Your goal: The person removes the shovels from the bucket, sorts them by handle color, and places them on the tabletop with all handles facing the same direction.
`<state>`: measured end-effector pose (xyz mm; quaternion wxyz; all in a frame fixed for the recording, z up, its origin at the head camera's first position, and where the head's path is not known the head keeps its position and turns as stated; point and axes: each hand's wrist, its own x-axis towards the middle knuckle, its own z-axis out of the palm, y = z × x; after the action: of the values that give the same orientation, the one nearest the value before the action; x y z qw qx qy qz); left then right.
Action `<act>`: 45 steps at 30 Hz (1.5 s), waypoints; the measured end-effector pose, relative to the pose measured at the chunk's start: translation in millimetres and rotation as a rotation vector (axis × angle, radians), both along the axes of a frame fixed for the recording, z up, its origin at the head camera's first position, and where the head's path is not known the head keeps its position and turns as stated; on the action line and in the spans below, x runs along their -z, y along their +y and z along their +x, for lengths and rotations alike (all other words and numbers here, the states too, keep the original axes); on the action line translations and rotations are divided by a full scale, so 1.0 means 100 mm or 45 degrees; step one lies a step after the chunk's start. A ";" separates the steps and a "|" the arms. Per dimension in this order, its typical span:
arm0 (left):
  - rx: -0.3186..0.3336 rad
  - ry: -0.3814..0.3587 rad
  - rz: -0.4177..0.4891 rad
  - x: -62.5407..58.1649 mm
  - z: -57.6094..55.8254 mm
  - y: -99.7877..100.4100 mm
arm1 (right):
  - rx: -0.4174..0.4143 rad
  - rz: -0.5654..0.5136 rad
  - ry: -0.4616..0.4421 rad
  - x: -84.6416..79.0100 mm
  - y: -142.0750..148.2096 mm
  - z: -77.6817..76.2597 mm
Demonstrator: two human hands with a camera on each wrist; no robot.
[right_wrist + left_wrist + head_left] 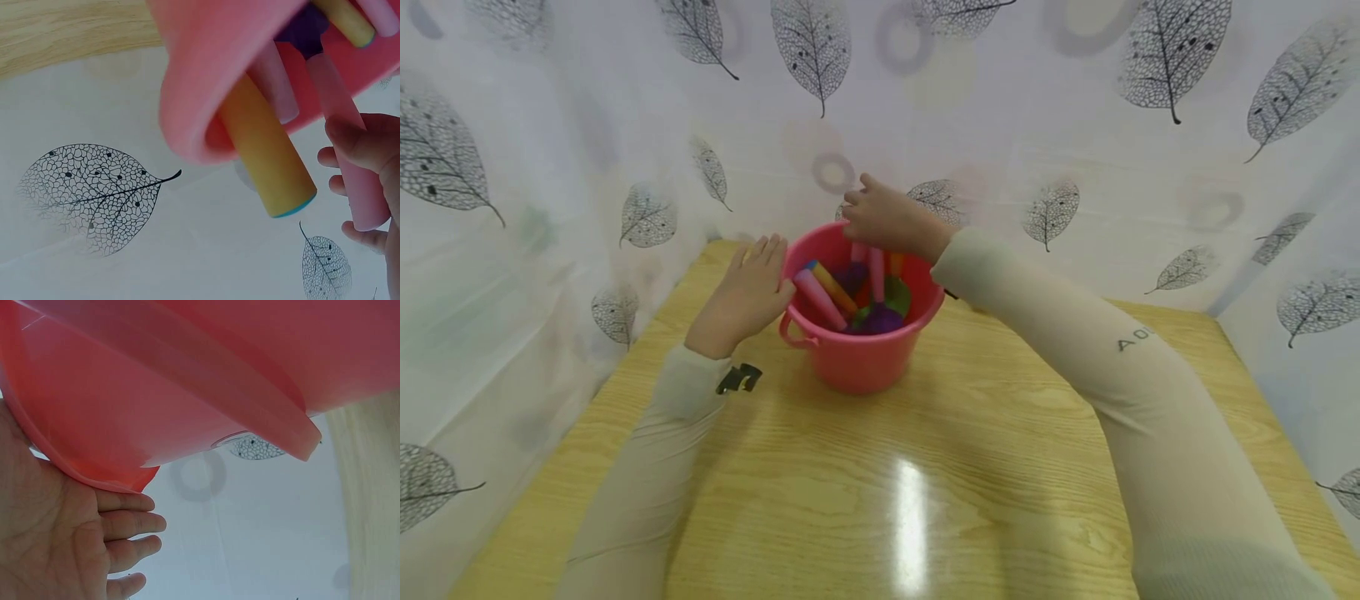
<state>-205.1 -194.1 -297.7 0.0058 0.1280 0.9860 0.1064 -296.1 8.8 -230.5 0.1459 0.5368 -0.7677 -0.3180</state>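
Observation:
A pink bucket (863,360) stands upright on the table, filled with several thick-handled toys. My right hand (891,218) reaches over it from the right and grips the pink handle (347,147) of a toy whose purple end (304,30) lies in the bucket; what kind of toy it is I cannot tell. Beside that handle, a yellow handle (265,150) with a blue end sticks out past the rim. My left hand (747,292) rests against the bucket's left rim, palm to it, with fairly straight fingers (132,524) reaching along its outside.
The wooden table (805,500) bears a bright light reflection in front of the bucket. A white sheet (1000,142) printed with leaves hangs close behind and at both sides. A side handle (792,333) juts from the bucket's left.

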 end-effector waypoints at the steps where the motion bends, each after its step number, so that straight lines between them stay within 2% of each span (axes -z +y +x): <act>1: -0.001 -0.003 0.001 0.00 0.00 0.00 | 0.003 -0.015 -0.009 -0.02 0.01 0.00; 9: -0.005 -0.017 0.003 0.00 0.00 0.00 | -0.003 -0.098 -0.027 -0.09 0.15 -0.03; 18: -0.007 -0.009 -0.001 0.00 0.00 0.00 | -0.018 -0.201 0.032 -0.04 0.37 -0.07; 29: -0.013 -0.020 0.005 -0.01 0.00 0.01 | 0.026 -0.321 0.076 -0.02 0.58 -0.05; 39: -0.008 -0.002 0.000 0.01 0.00 0.01 | -0.044 -0.468 0.086 0.10 0.74 -0.07; 45: -0.003 0.016 0.004 0.02 0.00 0.01 | -0.100 -0.559 0.158 0.15 0.82 -0.08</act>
<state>-205.5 -193.4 -299.5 -0.0009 0.1275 0.9860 0.1070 -304.5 91.0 -245.7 0.3183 0.5012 -0.7865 -0.1698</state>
